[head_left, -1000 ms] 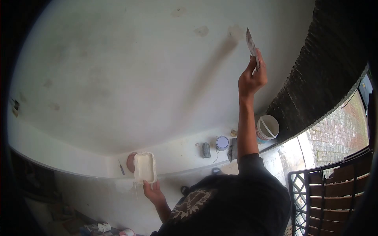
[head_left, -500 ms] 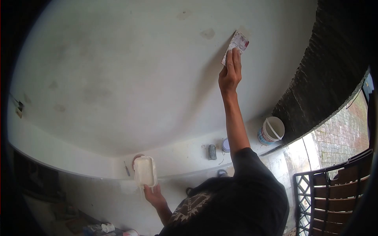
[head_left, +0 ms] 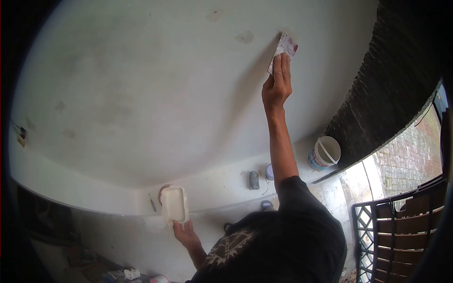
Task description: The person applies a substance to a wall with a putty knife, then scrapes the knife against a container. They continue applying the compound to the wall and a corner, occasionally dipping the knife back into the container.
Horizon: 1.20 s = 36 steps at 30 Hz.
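My right hand (head_left: 277,87) is stretched up against the pale wall (head_left: 165,104), its fingers pressed on a flat putty spreader (head_left: 286,45) with white smears and a red patch. The spreader's blade lies at or very near the wall, tilted; exact contact cannot be made out. Low on the left, my left hand (head_left: 188,235) grips the near end of a shallow rectangular tray (head_left: 175,204) coated in cream-white putty. Several darker patches mark the wall, one patch (head_left: 244,37) left of the spreader.
On the ledge below the wall stand a white bucket (head_left: 324,153), a grey block-like object (head_left: 254,180), a small tub (head_left: 269,172) and a thin-handled tool (head_left: 152,203). A dark rough wall edge (head_left: 377,85) curves at right, above a slatted brown rack (head_left: 406,226).
My right hand and the spreader have shifted slightly upward along the wall. The tray stays in my left hand, almost unmoved. The whole view has tilted a little.
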Tool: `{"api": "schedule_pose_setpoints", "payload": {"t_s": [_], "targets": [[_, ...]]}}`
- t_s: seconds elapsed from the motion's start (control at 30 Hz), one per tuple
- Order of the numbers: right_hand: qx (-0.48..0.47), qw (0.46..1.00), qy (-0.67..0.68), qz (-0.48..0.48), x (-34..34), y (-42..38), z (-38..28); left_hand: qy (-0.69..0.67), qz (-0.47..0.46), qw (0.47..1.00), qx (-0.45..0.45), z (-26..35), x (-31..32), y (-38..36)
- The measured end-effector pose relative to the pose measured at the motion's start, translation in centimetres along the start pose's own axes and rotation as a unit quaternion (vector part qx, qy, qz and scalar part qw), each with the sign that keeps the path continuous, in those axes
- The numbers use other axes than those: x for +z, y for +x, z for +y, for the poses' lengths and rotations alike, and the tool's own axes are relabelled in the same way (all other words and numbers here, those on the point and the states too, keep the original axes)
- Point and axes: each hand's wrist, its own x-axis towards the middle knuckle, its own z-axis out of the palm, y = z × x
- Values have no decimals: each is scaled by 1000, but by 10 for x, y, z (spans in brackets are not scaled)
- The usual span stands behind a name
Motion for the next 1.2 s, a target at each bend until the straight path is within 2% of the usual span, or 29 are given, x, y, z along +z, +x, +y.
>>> {"api": "schedule_pose_setpoints", "payload": {"t_s": [0.13,0.27,0.33,0.57,0.63,0.7,0.83,1.03,1.2], "targets": [[11,999,15,-34,-2,-5,-7,10,-8,1000,4,-2,-1,1],[1,1000,12,-20,-4,-7,-9,5,4,1000,-2,0,0,4],[26,1000,1,3,-2,2,-5,-8,3,1000,-10,2,-1,3],[22,999,9,-28,3,-9,-12,31,-4,999,10,-4,-1,7],[20,999,17,-20,2,-7,-16,65,-9,998,23,0,-1,8],[22,1000,10,16,3,-1,-15,9,-10,1000,-6,4,1,10],[24,999,-2,23,13,0,-8,12,-2,1000,-8,5,5,9],[47,998,25,-24,3,-15,-25,26,-12,1000,-9,7,-3,17],[63,997,-4,35,-7,23,-20,48,-27,998,14,14,-7,20]]}}
